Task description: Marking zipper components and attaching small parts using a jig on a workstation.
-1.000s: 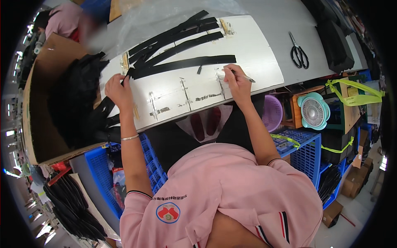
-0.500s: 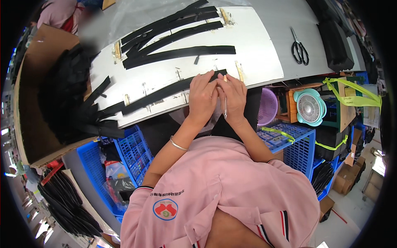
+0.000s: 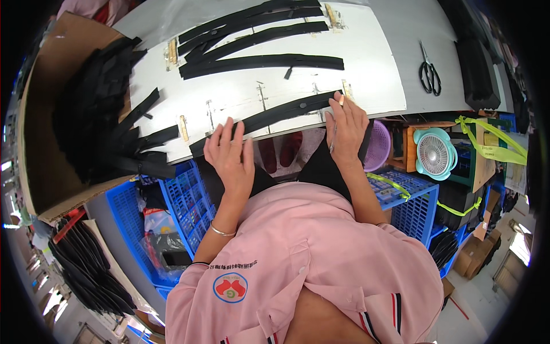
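A long black zipper (image 3: 275, 116) lies along the near edge of a white board (image 3: 366, 51). My left hand (image 3: 229, 157) rests on its left part, fingers stretched and spread. At the zipper's right end, beside a strip of tan tape, is my right hand (image 3: 348, 135), closed around a slim silver pen (image 3: 332, 143). The fingertips of that hand touch the zipper's end. Farther up the board several more black zippers (image 3: 269, 61) lie roughly side by side, one with its pull tab hanging out. Thin dark marks are drawn on the board between them.
A cardboard box (image 3: 43, 74) heaped with black zippers (image 3: 97, 114) stands at the left. Black-handled scissors (image 3: 429, 74) lie right of the board. Blue crates (image 3: 415, 212), a teal fan (image 3: 434, 153) and a purple basket (image 3: 378, 146) sit below the table edge.
My hands were close together at the zipper's right end. The left has slid left along it and spread its fingers; the right stays near that end with the pen.
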Demonstrator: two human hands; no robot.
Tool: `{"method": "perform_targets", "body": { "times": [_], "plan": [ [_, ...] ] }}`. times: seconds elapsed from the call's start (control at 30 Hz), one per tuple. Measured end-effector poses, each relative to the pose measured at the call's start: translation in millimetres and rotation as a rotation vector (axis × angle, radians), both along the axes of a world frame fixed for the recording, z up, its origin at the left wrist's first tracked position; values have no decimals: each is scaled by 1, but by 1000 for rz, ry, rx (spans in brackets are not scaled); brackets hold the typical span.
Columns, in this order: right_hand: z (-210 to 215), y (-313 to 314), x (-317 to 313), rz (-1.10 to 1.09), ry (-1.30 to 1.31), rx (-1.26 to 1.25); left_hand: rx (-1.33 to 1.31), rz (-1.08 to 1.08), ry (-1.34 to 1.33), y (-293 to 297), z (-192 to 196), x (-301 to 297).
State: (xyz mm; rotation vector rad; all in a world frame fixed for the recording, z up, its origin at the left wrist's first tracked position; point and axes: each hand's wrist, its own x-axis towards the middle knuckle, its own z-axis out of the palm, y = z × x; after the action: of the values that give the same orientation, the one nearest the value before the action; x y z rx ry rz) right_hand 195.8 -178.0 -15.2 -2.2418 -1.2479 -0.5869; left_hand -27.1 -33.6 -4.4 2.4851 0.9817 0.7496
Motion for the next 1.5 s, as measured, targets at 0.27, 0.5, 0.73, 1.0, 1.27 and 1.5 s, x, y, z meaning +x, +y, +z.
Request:
{"method": "perform_targets", "body": {
  "times": [0.27, 0.5, 0.73, 1.0, 1.27, 1.5],
  "plan": [
    [-10, -3, -1, -76, -70, -39, -76, -145, 82, 21, 6, 11],
    [-10, -5, 2, -47, -93, -69, 14, 10, 221, 36, 7, -18],
    [-5, -6, 8, -43, -97, -90, -64, 83, 172, 42, 3, -44],
    [43, 42, -30, 62, 426, 71, -17, 102, 93, 43, -8, -47],
    [41, 148, -92, 469, 1119, 141, -53, 92, 63, 45, -4, -46],
    [27, 169, -102, 466, 930, -97, -33, 108, 13, 45, -7, -47]
  ]
}}
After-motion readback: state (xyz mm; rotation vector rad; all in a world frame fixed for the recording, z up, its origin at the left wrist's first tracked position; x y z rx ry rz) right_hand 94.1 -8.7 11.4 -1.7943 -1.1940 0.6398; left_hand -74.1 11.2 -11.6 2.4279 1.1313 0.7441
